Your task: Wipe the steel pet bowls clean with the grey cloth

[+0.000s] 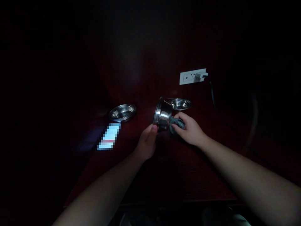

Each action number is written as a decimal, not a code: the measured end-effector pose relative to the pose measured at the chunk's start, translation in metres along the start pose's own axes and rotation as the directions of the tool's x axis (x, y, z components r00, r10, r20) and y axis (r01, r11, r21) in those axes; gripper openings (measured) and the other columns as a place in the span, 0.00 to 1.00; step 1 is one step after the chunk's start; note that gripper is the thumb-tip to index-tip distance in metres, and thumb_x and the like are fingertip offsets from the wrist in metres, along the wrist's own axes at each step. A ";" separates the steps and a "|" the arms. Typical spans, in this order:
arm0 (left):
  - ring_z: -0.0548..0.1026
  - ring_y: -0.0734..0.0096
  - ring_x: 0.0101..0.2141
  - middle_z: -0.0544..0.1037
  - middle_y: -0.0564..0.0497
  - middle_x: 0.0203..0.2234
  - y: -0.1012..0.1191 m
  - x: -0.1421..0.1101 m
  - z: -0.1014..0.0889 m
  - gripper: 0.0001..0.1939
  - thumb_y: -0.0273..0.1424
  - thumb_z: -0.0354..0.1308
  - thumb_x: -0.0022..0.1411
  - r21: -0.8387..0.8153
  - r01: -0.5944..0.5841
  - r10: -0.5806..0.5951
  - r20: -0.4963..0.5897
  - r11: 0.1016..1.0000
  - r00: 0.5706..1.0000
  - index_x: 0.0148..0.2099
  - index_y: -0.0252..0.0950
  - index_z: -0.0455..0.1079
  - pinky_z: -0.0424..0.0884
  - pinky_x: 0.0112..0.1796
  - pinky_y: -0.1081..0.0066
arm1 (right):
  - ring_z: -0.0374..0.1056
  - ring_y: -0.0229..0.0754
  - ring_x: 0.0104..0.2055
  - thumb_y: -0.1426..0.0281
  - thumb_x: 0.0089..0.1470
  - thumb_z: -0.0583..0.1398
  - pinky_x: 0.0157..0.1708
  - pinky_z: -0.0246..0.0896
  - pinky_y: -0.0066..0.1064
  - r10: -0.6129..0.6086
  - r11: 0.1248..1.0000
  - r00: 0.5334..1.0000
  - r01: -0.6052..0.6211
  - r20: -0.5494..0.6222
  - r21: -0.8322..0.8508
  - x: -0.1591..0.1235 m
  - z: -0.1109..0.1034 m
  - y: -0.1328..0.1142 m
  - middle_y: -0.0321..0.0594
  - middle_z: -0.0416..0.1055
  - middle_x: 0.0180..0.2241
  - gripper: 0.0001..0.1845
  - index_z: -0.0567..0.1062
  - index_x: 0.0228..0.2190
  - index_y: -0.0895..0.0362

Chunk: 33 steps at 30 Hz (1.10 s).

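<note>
A shiny steel bowl (164, 114) is tipped on its side above the table, its opening turned to the left. My left hand (148, 141) grips the rim at the lower left, thumb on the near side; its other fingers are mostly hidden. In my right hand (190, 128) is a bunched grey-green cloth (176, 123), pinched between thumb and fingers. The cloth touches the base of the bowl, on its right. Behind the bowl lies a shallow steel dish (181, 103), partly covered by it in my view.
Several shallow steel dishes (122, 112) are stacked at the left. A lit, pixelated screen (109, 136) lies in front of them. On the back panel a white socket plate (188, 78) holds a plug (201, 75) with a dark cable (212, 94). The dark red table (188, 175) ends near my lap.
</note>
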<state>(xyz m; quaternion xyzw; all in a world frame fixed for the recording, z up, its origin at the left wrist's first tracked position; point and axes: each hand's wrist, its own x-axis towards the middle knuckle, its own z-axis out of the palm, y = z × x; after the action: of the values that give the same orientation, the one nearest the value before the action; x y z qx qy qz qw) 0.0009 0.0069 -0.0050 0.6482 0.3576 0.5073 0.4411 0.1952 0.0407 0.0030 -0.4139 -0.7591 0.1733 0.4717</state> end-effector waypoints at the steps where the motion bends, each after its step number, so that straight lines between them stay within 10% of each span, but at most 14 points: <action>1: 0.74 0.61 0.51 0.76 0.44 0.52 0.000 0.000 0.000 0.25 0.46 0.41 0.70 0.015 0.005 -0.005 0.010 1.000 1.000 0.51 0.35 0.72 0.68 0.54 0.62 | 0.63 0.41 0.31 0.72 0.49 0.60 0.32 0.58 0.33 -0.008 1.000 1.000 0.008 -0.017 0.002 0.000 -0.001 0.000 0.35 0.67 0.28 0.06 0.66 0.29 0.54; 9: 0.75 0.61 0.47 0.78 0.44 0.48 -0.002 0.000 0.001 0.26 0.48 0.41 0.69 0.073 0.051 -0.056 0.071 0.996 0.996 0.49 0.35 0.73 0.70 0.50 0.61 | 0.63 0.43 0.31 0.71 0.50 0.60 0.33 0.59 0.35 -0.046 0.999 0.972 0.044 -0.228 -0.017 0.001 -0.006 -0.004 0.35 0.67 0.27 0.06 0.65 0.28 0.52; 19: 0.75 0.60 0.50 0.78 0.44 0.49 0.005 0.001 0.004 0.25 0.48 0.44 0.68 -0.135 0.064 -0.074 -0.064 0.989 0.995 0.49 0.35 0.72 0.71 0.50 0.62 | 0.63 0.41 0.30 0.71 0.49 0.59 0.31 0.58 0.33 0.038 0.999 0.998 -0.039 0.058 0.015 0.000 0.000 0.001 0.35 0.67 0.27 0.05 0.66 0.29 0.54; 33: 0.72 0.59 0.53 0.76 0.44 0.52 -0.002 0.000 0.003 0.24 0.48 0.46 0.68 -0.131 0.096 -0.097 0.003 0.987 0.995 0.50 0.36 0.73 0.71 0.50 0.63 | 0.62 0.40 0.29 0.72 0.50 0.59 0.31 0.57 0.32 -0.032 0.999 0.997 0.032 -0.077 0.010 0.000 -0.004 -0.003 0.35 0.66 0.28 0.05 0.66 0.31 0.54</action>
<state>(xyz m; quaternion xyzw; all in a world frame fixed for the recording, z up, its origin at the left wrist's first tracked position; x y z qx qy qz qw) 0.0033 0.0069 -0.0074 0.5990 0.3552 0.5088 0.5062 0.1968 0.0386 0.0073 -0.4054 -0.7460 0.1539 0.5054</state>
